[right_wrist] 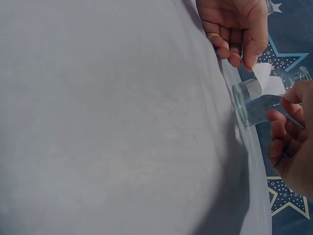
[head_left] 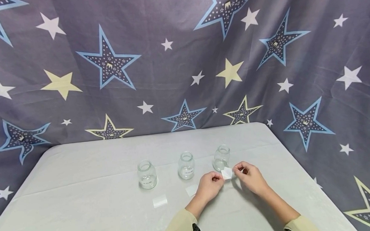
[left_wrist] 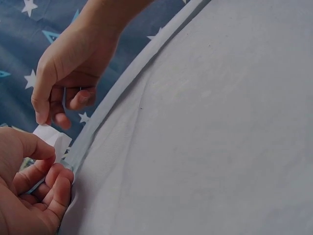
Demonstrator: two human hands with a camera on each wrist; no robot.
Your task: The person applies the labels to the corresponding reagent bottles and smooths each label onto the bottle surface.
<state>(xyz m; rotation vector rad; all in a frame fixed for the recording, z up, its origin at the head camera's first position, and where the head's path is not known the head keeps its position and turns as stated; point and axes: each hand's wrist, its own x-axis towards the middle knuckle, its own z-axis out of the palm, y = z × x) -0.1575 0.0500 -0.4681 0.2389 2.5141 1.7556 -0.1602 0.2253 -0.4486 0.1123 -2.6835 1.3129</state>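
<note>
Between my two hands is a small white sticker label (head_left: 227, 173) with a folded or partly peeled sheet. My left hand (head_left: 209, 186) pinches its left edge between thumb and finger. On the opposite side, my right hand (head_left: 251, 178) pinches the other edge with thumb and forefinger. Just behind the label stands a clear glass jar (head_left: 221, 158), upright and open-topped. In the right wrist view the white sheet (right_wrist: 264, 81) shows two flaps standing apart, in front of the jar (right_wrist: 261, 111). Any print on this label cannot be made out.
Two more glass jars, a middle jar (head_left: 186, 165) and a left jar (head_left: 147, 174), bear white labels with dark print. Before them lie two white paper pieces, one left (head_left: 160, 201) and one partly behind my left arm (head_left: 192, 190). A white cloth covers the table (head_left: 83, 204).
</note>
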